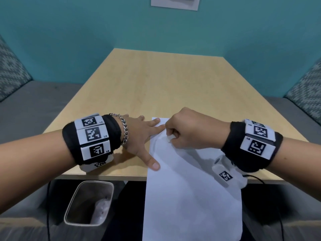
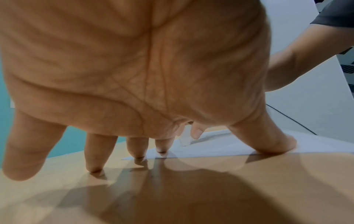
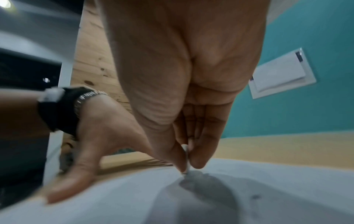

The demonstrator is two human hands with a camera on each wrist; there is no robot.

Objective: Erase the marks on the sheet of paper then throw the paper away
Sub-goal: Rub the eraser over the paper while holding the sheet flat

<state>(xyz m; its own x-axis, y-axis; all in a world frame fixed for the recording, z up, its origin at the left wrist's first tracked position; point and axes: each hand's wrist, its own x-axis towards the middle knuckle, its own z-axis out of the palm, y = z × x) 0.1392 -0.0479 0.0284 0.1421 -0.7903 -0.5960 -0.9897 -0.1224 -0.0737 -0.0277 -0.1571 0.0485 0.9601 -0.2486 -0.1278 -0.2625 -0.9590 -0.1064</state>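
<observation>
Eraser on the page, left hand pinning it down

Head view: left hand [image 1: 139, 134] spread flat at nine o'clock of the paper [image 1: 189, 188], which overhangs the counter [image 1: 147, 80]; bin [image 1: 88, 204] at seven. Left wrist view: fingertips [image 2: 161, 149] press the sheet's edge. Right wrist view: right hand [image 3: 184, 84] pinches a white eraser [image 3: 186, 157], tip touching paper.

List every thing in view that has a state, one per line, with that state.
sheet of paper: flat on the table, near end hanging over the front edge.
eraser: pinched upright, tip on the sheet.
left hand: spread flat, fingers and thumb pressing the sheet's left edge.
right hand: curled round the eraser.
trash bin: open, on the floor under the table's front left.
table: bears the sheet.
</observation>
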